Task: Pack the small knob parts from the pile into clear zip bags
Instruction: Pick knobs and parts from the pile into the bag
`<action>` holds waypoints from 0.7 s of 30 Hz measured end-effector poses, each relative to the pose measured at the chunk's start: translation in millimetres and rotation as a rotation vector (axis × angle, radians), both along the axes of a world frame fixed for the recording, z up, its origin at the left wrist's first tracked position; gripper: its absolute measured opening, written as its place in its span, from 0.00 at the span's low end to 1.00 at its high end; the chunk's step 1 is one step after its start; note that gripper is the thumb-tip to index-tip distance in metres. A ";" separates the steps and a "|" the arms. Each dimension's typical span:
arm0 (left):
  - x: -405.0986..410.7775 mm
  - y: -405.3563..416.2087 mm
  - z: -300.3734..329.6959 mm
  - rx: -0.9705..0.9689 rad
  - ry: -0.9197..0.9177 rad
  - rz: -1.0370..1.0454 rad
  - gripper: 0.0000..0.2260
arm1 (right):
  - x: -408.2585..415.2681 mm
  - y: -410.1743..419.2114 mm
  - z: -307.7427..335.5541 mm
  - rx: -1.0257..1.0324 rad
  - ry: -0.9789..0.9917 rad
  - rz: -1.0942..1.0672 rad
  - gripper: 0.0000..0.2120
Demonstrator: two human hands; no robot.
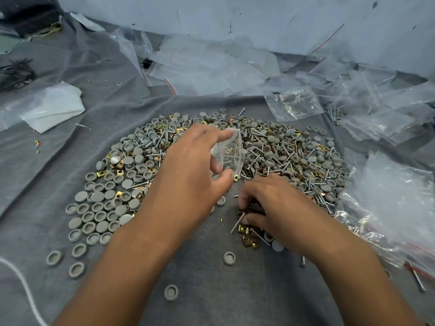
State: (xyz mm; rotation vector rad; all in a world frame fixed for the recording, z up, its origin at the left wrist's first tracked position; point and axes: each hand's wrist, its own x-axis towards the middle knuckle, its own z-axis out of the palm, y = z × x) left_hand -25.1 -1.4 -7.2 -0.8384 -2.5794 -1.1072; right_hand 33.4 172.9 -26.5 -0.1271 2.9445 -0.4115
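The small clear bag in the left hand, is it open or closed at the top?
Open. The left hand holds the small clear bag with its mouth spread wide, and the pile's screws show through it.

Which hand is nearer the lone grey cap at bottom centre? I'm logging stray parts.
Left. The left hand and its forearm pass just left of the grey cap; the right hand sits farther up and right.
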 end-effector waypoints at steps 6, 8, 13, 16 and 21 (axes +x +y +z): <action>0.0 -0.2 -0.8 0.011 -0.003 0.000 0.25 | -2.7 0.0 3.8 -0.071 0.015 -0.043 0.10; -0.2 -0.5 -1.5 0.007 -0.004 0.003 0.25 | -3.4 2.8 5.2 -0.122 0.111 -0.077 0.08; -0.9 -0.3 -2.1 0.012 -0.009 -0.005 0.26 | 2.5 -1.1 17.0 -0.419 0.685 -0.091 0.03; -0.6 1.5 -2.8 0.012 0.000 -0.012 0.25 | 0.1 -10.4 17.9 -0.447 0.863 -0.080 0.04; 0.0 3.4 -3.3 0.011 0.008 -0.017 0.24 | -6.2 -17.5 11.7 -0.397 0.829 -0.085 0.10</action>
